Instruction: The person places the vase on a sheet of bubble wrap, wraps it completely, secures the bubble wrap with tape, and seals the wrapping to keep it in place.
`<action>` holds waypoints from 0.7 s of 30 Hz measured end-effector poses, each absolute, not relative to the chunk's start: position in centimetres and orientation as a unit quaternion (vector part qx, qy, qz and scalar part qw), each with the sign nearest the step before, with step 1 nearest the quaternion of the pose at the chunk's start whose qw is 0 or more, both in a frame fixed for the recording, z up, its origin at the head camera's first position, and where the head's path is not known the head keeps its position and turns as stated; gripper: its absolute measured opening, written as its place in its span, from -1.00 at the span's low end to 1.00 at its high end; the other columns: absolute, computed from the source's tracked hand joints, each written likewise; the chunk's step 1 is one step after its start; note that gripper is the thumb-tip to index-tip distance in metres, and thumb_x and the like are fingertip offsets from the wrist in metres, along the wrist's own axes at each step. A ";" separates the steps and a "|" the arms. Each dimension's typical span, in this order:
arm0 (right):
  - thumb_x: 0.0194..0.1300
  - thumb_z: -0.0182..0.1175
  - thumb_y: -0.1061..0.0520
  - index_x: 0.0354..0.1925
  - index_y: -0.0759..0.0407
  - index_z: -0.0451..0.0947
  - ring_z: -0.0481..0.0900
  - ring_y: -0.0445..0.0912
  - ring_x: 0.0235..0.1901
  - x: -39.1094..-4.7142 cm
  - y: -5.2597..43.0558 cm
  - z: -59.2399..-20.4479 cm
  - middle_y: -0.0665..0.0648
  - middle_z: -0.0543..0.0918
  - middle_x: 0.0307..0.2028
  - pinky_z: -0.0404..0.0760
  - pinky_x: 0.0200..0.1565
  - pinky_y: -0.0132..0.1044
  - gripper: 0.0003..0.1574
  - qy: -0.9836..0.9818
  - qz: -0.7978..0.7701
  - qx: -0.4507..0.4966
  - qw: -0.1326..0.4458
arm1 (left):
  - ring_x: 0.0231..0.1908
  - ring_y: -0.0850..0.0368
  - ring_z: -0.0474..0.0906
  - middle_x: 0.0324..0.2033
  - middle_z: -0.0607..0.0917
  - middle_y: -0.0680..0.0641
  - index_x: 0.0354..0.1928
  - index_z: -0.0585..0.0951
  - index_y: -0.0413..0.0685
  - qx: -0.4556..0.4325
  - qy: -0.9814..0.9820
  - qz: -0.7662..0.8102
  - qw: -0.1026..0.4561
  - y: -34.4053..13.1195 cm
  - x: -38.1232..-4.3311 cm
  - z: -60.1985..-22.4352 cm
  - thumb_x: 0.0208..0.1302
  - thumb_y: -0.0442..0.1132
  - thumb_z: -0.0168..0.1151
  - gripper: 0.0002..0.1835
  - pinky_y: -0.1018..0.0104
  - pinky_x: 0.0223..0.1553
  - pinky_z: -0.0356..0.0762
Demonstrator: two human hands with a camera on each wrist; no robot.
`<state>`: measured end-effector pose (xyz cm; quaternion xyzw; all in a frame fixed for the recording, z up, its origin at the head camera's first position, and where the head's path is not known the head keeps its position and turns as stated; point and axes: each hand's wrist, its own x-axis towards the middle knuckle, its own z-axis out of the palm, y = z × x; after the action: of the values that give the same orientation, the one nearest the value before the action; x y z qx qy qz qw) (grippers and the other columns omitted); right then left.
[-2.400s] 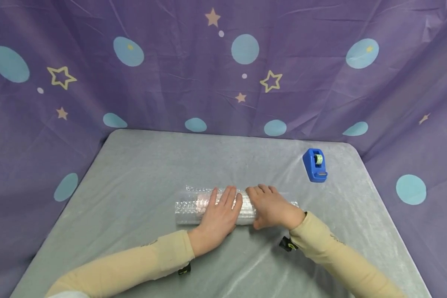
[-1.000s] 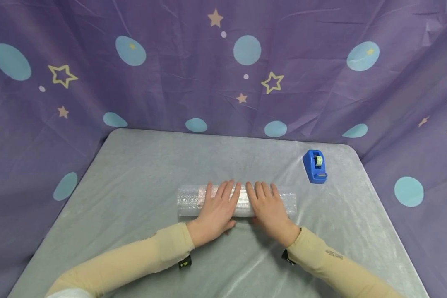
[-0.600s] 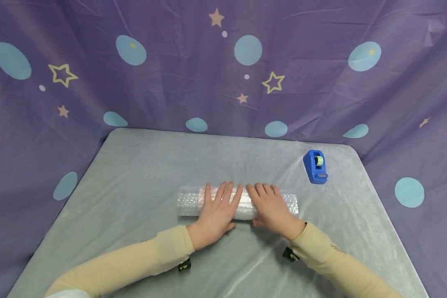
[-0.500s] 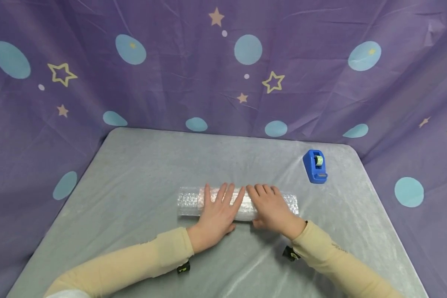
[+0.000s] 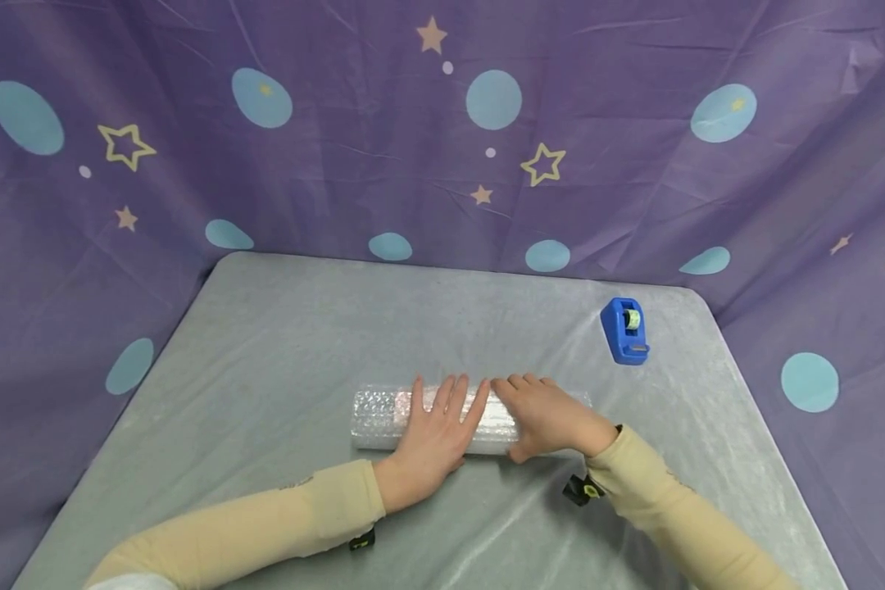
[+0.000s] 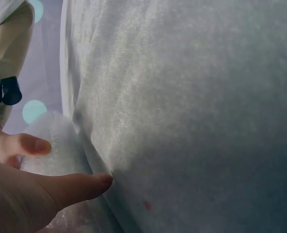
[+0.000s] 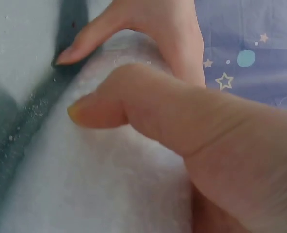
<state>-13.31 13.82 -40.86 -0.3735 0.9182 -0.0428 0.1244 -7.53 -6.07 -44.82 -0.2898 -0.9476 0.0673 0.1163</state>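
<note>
Bubble-wrap roll (image 5: 378, 419), well inside the table edges (image 5: 450, 277), came nearer me; my left hand (image 5: 431, 442) spread, right hand (image 5: 551, 416) gripping it

Glare flecks the bubble wrap (image 5: 495, 424), while both wrist views seem soft.

1 bubble-wrap roll (image 5: 376, 422), 2 grips (image 5: 429, 447) (image 5: 549, 416), 2 sleeves (image 5: 280, 515) (image 5: 678, 510), 1 tape dispenser (image 5: 619, 340), 1 table (image 5: 302, 328).

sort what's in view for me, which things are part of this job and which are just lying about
In the job:
bubble-wrap roll
left hand, spread on it
right hand, gripping it

Apparently just about:
blue tape dispenser, untouched, though possibly useful later
purple curtain, backdrop
</note>
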 end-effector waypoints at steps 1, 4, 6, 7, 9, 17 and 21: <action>-0.25 0.45 -0.19 0.27 0.17 0.24 0.46 0.03 -0.02 -13.4 13.8 -40.8 0.13 0.50 0.02 0.46 -0.03 0.01 0.15 0.917 -0.041 -0.374 0.133 | 0.29 -0.18 0.18 0.28 0.28 -0.26 0.46 -0.03 -0.08 -0.291 -0.947 0.068 0.118 -6.0 -7.5 -44.8 -0.29 0.20 0.51 0.31 -0.39 0.15 0.03; -0.23 0.43 -0.21 0.29 0.15 0.22 0.45 0.02 0.02 -13.4 13.8 -40.6 0.12 0.49 0.05 0.44 0.02 0.01 0.16 0.917 -0.035 -0.369 0.151 | 0.24 -0.17 0.24 0.23 0.33 -0.25 0.45 0.00 -0.10 -0.293 -0.945 0.072 0.125 -6.0 -7.6 -44.8 -0.30 0.20 0.51 0.29 -0.35 0.13 0.10; -0.22 0.42 -0.21 0.32 0.16 0.18 0.43 0.05 0.06 -13.4 13.8 -40.5 0.13 0.47 0.08 0.41 0.06 0.03 0.19 0.918 -0.036 -0.362 0.156 | 0.19 -0.16 0.28 0.19 0.37 -0.24 0.44 0.04 -0.12 -0.294 -0.943 0.076 0.134 -5.9 -7.7 -44.9 -0.30 0.18 0.51 0.27 -0.32 0.12 0.15; -0.23 0.42 -0.20 0.33 0.16 0.16 0.42 0.06 0.08 -13.4 13.7 -40.5 0.14 0.47 0.10 0.39 0.08 0.05 0.21 0.920 -0.038 -0.359 0.156 | 0.17 -0.15 0.30 0.17 0.39 -0.23 0.43 0.06 -0.12 -0.293 -0.943 0.077 0.139 -5.9 -7.8 -44.9 -0.29 0.16 0.51 0.24 -0.30 0.10 0.17; -0.22 0.42 -0.20 0.35 0.17 0.13 0.40 0.08 0.12 -13.3 13.7 -40.5 0.16 0.44 0.13 0.36 0.11 0.07 0.22 0.922 -0.040 -0.353 0.151 | 0.12 -0.13 0.33 0.12 0.42 -0.21 0.42 0.10 -0.12 -0.294 -0.941 0.081 0.148 -5.9 -8.1 -44.9 -0.29 0.13 0.51 0.21 -0.27 0.07 0.22; -0.16 0.43 -0.17 0.41 0.24 -0.02 0.27 0.18 0.24 -12.1 13.6 -40.8 0.26 0.31 0.25 0.29 0.15 0.14 0.33 0.935 -0.027 -0.338 0.101 | 0.04 -0.08 0.39 0.05 0.47 -0.17 0.39 0.18 -0.12 -0.290 -0.943 0.071 0.150 -5.8 -8.9 -44.8 -0.35 0.13 0.54 0.19 -0.17 -0.02 0.30; -0.17 0.47 -0.16 0.44 0.26 -0.15 0.12 0.28 0.31 -10.8 13.4 -41.0 0.38 0.17 0.32 0.20 0.19 0.23 0.44 0.943 -0.020 -0.325 0.065 | 0.03 -0.07 0.40 0.03 0.48 -0.15 0.36 0.21 -0.10 -0.292 -0.946 0.054 0.129 -5.8 -9.5 -44.6 -0.39 0.14 0.54 0.18 -0.15 -0.06 0.32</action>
<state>-10.75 13.40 -40.95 -0.3248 0.9433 -0.0204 0.0645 -9.49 -5.80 -44.59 -0.2924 -0.9461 0.0540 0.1288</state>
